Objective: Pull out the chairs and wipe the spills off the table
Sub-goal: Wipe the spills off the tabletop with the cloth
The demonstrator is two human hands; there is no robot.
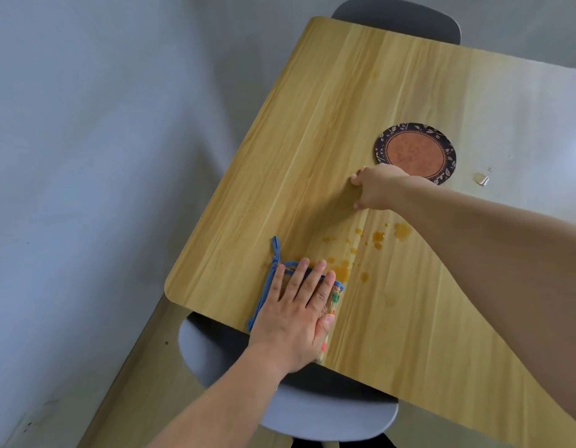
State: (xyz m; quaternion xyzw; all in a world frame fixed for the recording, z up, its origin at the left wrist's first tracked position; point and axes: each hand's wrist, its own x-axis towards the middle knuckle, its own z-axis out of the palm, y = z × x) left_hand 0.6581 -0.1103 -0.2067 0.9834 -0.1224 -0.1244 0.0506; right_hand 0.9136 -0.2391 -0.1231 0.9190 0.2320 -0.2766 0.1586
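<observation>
A light wooden table (312, 140) fills the view. My left hand (296, 315) lies flat, fingers spread, pressing a blue-edged cloth (267, 286) onto the table near its front edge. Orange spills (379, 237) are scattered just right of the cloth, one blot touching its far corner. A clear droplet (481, 179) sits farther right. My right hand (377, 189) rests on the table beyond the spills, fingers curled, nothing visible in it. A grey chair (215, 357) stands under the near table edge, its seat partly out. Another grey chair (396, 17) stands at the far end.
A round coaster (416, 150) with a dark patterned rim and an orange centre lies just behind my right hand. A grey wall runs along the left, close to the table's left edge, with a strip of floor (134, 367) between.
</observation>
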